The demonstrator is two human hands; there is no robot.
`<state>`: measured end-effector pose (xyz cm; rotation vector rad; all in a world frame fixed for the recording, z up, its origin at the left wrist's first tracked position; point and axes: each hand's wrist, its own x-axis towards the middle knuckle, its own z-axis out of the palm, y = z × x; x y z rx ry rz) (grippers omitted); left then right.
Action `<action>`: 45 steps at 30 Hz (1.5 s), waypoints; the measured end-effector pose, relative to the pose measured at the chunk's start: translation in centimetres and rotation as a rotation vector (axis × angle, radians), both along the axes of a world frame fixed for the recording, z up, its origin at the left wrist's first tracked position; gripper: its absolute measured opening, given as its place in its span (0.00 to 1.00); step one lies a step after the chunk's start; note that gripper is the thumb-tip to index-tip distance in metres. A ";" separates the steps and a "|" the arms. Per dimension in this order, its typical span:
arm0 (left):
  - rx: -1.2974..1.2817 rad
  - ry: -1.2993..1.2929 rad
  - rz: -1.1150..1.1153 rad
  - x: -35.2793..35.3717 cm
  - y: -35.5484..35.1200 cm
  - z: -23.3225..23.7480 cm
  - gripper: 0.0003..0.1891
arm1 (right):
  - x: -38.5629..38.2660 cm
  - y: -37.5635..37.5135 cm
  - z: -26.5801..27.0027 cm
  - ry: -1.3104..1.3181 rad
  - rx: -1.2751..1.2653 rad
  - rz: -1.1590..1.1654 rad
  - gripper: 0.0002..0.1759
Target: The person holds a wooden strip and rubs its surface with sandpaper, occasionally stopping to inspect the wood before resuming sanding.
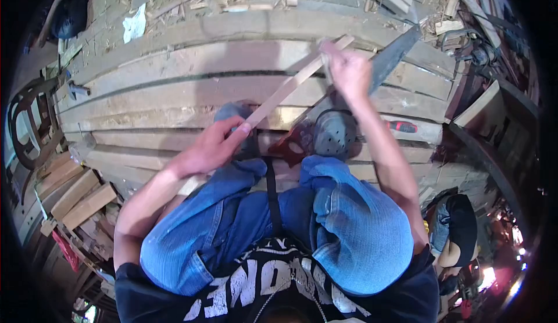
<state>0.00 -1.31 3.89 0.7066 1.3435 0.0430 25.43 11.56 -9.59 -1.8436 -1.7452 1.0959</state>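
A long thin wooden strip [283, 93] runs slantwise in front of me, from near my left knee up over the planks. My left hand [212, 146] is closed round its lower part, with the thumb along the top. Farther up, my right hand [349, 73] grips the strip near its far end, which pokes out past the fingers; the hand is slightly blurred. Beneath my right hand lies a handsaw, its dark blade [396, 57] pointing up to the right and its reddish-brown handle [292, 144] between my feet.
I sit low over a platform of wooden planks [174, 79]. A red-and-grey tool handle [402, 126] lies at right, a hammer [77, 89] at left. Wood offcuts [87, 198] and a curved wooden frame [36, 125] are at left. Another person [456, 230] is at lower right.
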 end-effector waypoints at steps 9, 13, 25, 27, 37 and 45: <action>-0.002 0.010 0.022 -0.3 0.6 -0.3 0.19 | 1.0 1.1 -2.0 -0.167 0.064 0.046 0.15; 0.008 0.021 -0.016 -0.1 0.5 0.1 0.17 | 0.7 0.0 -1.8 -0.097 0.224 0.155 0.11; 0.094 0.047 -0.047 0.0 0.2 -0.2 0.17 | 2.7 4.9 -5.3 -0.277 -0.006 -0.249 0.25; 0.010 0.016 0.009 0.0 0.4 0.1 0.17 | 2.9 4.7 -5.6 -0.333 -0.041 -0.258 0.28; 0.221 0.121 -0.086 0.1 0.2 0.1 0.17 | 3.4 3.9 -5.4 -0.296 0.044 -0.197 0.27; 0.181 0.105 -0.068 0.4 0.0 0.0 0.17 | 2.9 4.0 -3.8 -0.274 -0.010 -0.222 0.28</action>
